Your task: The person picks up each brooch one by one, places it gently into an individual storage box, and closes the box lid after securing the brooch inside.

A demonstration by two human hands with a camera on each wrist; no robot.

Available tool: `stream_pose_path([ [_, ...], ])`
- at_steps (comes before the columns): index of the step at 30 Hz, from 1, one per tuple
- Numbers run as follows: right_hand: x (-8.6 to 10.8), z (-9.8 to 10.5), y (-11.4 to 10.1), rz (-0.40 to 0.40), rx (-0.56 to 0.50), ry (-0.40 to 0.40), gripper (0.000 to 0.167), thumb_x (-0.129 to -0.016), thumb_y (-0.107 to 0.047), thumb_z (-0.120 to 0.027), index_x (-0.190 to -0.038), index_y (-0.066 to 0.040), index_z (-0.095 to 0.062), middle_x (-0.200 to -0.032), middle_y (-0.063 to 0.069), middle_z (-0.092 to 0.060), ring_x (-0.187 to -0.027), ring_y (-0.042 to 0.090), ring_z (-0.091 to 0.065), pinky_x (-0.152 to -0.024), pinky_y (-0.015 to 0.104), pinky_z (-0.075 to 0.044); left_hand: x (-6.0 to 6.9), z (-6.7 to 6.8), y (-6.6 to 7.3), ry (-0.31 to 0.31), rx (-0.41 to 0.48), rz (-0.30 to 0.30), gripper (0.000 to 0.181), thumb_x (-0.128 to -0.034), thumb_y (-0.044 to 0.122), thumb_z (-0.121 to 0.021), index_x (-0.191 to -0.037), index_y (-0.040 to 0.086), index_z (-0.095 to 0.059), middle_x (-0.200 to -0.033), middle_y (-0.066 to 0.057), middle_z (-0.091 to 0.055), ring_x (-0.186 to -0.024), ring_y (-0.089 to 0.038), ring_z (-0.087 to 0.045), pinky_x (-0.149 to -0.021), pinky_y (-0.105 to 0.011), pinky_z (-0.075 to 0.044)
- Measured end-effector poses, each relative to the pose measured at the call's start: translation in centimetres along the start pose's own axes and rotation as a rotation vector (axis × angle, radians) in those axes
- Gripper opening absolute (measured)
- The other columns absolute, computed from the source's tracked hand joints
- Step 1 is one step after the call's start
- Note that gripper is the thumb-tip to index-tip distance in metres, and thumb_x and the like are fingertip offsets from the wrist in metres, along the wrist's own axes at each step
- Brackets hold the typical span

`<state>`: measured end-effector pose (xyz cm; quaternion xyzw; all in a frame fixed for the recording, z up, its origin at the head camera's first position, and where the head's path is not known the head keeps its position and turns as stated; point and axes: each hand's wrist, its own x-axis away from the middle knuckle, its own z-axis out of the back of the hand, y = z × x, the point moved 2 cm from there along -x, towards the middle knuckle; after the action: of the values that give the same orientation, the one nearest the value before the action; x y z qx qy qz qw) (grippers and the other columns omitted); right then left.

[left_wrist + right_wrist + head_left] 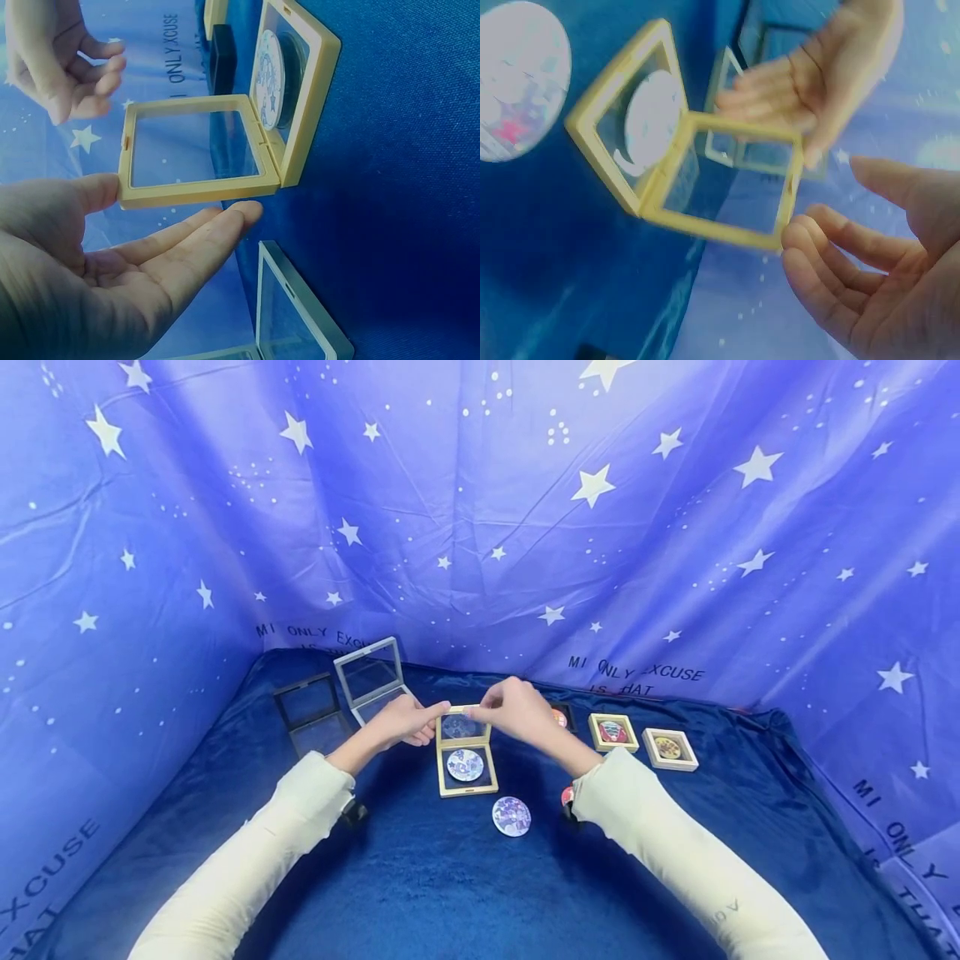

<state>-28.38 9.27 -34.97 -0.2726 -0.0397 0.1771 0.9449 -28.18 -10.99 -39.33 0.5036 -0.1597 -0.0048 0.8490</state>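
A yellow-framed display case [468, 792] with clear film panes stands open on the blue cloth, its lid tilted up at the back. On the film of its lower half lies a round badge [465, 766] with a blue-and-white print. My left hand [408, 720] is at the lid's left corner; the thumb touches the frame and the fingers stretch out below it. At the opposite corner is my right hand [517, 706], fingers loosely bent, fingertips by the frame and thumb apart from it in the right wrist view. A second printed badge [512, 817] lies in front of the case.
To the left stand an open grey case [401, 664] and an open black case [281, 702]. On the right are two light-framed cases [636, 745] [693, 764] holding round badges. A black case [572, 718] and a red badge [567, 795] are partly hidden by my right arm.
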Motion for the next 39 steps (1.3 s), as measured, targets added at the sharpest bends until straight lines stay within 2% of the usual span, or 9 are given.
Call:
stream_pose_path([
  [2,-0.5,0.6,0.6,-0.033,-0.043,0.009,0.031,-0.091,-0.041,-0.075,-0.095,-0.011,-0.080,-0.094,0.006,-0.077,-0.081,0.020,-0.067,-0.072,0.035,-0.055,0.0,0.0,0.0,-0.012,0.004,0.010,0.057,-0.1027,0.041,-0.058,-0.105,-0.015,-0.068,-0.103,-0.031,-0.073,-0.084,-0.029,-0.075,-0.083,-0.041,-0.062],
  [4,-1.1,0.7,1.3,-0.077,-0.089,-0.023,0.036,-0.092,-0.041,-0.074,-0.105,-0.008,-0.078,-0.106,0.009,-0.076,-0.094,0.024,-0.068,-0.082,0.040,-0.056,-0.1,0.1,0.1,-0.026,0.005,0.021,0.058,-0.1029,0.041,-0.057,-0.107,-0.016,-0.067,-0.106,-0.032,-0.073,-0.088,-0.032,-0.075,-0.084,-0.041,-0.062],
  [6,-1.7,0.6,2.1,-0.141,-0.175,-0.102,0.045,-0.093,-0.040,-0.073,-0.118,-0.002,-0.074,-0.117,0.015,-0.073,-0.104,0.029,-0.067,-0.092,0.046,-0.056,-0.2,0.1,0.2,-0.045,-0.003,0.037,0.060,-0.1031,0.043,-0.055,-0.110,-0.016,-0.067,-0.109,-0.032,-0.072,-0.094,-0.035,-0.075,-0.087,-0.042,-0.062],
  [9,-2.6,0.1,3.4,-0.252,-0.305,-0.253,0.060,-0.095,-0.044,-0.070,-0.132,0.003,-0.064,-0.128,0.021,-0.067,-0.115,0.034,-0.065,-0.104,0.047,-0.053,-0.3,0.2,0.2,-0.080,-0.023,0.068,0.064,-0.1035,0.045,-0.053,-0.116,-0.016,-0.065,-0.114,-0.032,-0.071,-0.103,-0.037,-0.073,-0.090,-0.042,-0.060],
  [12,-3.3,-0.4,4.6,-0.337,-0.401,-0.384,0.069,-0.097,-0.048,-0.065,-0.141,0.005,-0.055,-0.134,0.026,-0.064,-0.124,0.035,-0.063,-0.110,0.046,-0.049,-0.5,0.1,0.1,-0.108,-0.031,0.096,0.067,-0.1036,0.048,-0.052,-0.120,-0.016,-0.064,-0.117,-0.031,-0.071,-0.108,-0.039,-0.072,-0.092,-0.042,-0.060],
  [18,-4.1,-1.3,5.9,-0.366,-0.481,-0.534,0.074,-0.102,-0.055,-0.052,-0.145,0.005,-0.049,-0.140,0.029,-0.059,-0.130,0.037,-0.061,-0.111,0.045,-0.048,-0.9,0.0,-0.4,-0.135,-0.005,0.125,0.068,-0.1036,0.049,-0.050,-0.123,-0.015,-0.062,-0.118,-0.031,-0.070,-0.108,-0.038,-0.072,-0.092,-0.041,-0.060],
  [22,-4.2,-1.9,6.5,-0.369,-0.529,-0.576,0.073,-0.104,-0.055,-0.047,-0.143,0.007,-0.050,-0.137,0.028,-0.062,-0.127,0.035,-0.062,-0.110,0.044,-0.049,-1.2,-0.1,-0.9,-0.164,0.015,0.144,0.073,-0.1028,0.053,-0.048,-0.123,-0.016,-0.062,-0.118,-0.030,-0.071,-0.108,-0.036,-0.072,-0.092,-0.040,-0.060],
  [31,-4.5,-2.5,7.4,-0.385,-0.601,-0.597,0.074,-0.103,-0.057,-0.048,-0.135,0.009,-0.056,-0.126,0.024,-0.069,-0.116,0.030,-0.069,-0.108,0.042,-0.051,-1.4,-0.4,-1.4,-0.203,0.049,0.156,0.079,-0.1021,0.057,-0.044,-0.125,-0.017,-0.061,-0.119,-0.031,-0.070,-0.109,-0.036,-0.072,-0.093,-0.040,-0.059],
  [39,-4.8,-2.5,7.7,-0.379,-0.612,-0.606,0.073,-0.103,-0.057,-0.049,-0.133,0.009,-0.059,-0.126,0.024,-0.069,-0.115,0.028,-0.069,-0.109,0.042,-0.050,-1.5,-0.3,-1.4,-0.191,0.062,0.150,0.078,-0.1022,0.057,-0.045,-0.122,-0.016,-0.063,-0.116,-0.030,-0.071,-0.108,-0.035,-0.072,-0.093,-0.040,-0.060],
])
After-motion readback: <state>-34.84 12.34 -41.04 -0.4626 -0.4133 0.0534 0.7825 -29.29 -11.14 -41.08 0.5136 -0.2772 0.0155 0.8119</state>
